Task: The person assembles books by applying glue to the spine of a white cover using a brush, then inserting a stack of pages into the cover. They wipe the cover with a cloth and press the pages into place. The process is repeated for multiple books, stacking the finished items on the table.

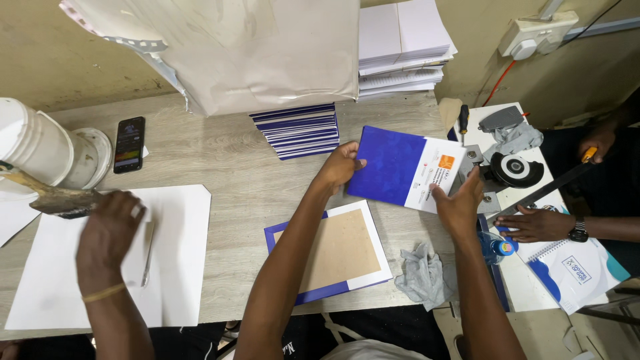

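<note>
We hold one blue and white cover [407, 168] flat above the counter [253, 180] with both hands. The left hand [340, 167] pinches the blue edge at 9 o'clock of the cover; its grip is closed on that edge, thumb on top. The right hand [460, 207] grips the white end at about 4 o'clock, fingers curled and closed over the corner. The cover's long axis runs from 9 to 3 o'clock, tilted slightly down toward the right, so the cover lies between the two grips, and both hands are in contact with it.

Directly at 3 o'clock of the cover stands a metal press [500, 175] with a round black knob; the white end lies just beside it, and the right hand is the nearer one to it.

At 6 o'clock of the left hand, a second cover [330, 250] lies open on the counter, brown board side up. A grey rag [421, 275] lies near it at 3 o'clock. A stack of blue covers [298, 130] sits at 11 o'clock.

Another person's hand [110, 230] holds a brush [47, 195] over white sheets [173, 253] at far left. A third person's hand [540, 223] rests at far right.
</note>
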